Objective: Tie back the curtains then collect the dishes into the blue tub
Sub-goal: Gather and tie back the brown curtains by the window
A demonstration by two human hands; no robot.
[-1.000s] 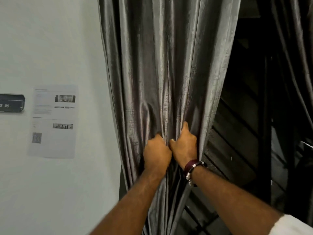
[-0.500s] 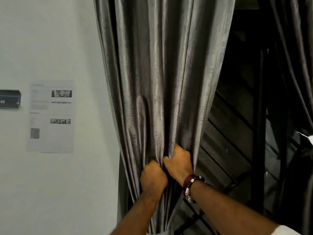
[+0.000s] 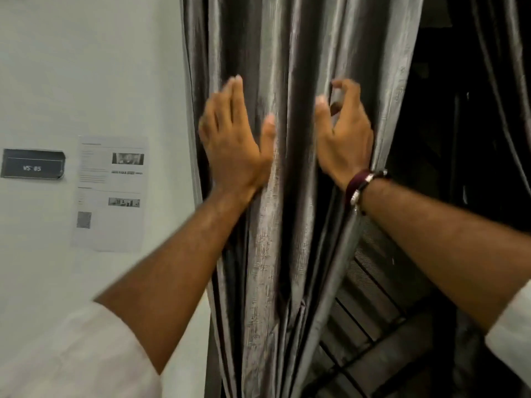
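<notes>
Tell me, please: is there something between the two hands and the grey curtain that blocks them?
Nothing visible does. The left hand and the right hand are both directly in front of the grey curtain, fingers loose, with no object between.

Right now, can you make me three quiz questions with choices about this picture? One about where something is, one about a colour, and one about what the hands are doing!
1. Where is the paper?
A. On the wall left of the curtain
B. On the floor
C. Pinned to the curtain

2. What colour is the curtain?
A. Bright red
B. Shiny grey
C. Yellow

3. What is the left hand doing?
A. Holding a cup
B. Making a tight fist
C. Lying open against the curtain

Answers:
1. A, the sheet hangs on the white wall, beside a dark sign.
2. B, its folds gleam silvery grey.
3. C, its fingers are straight on the cloth; the right hand is on the curtain too, fingers loosely bent.
</notes>
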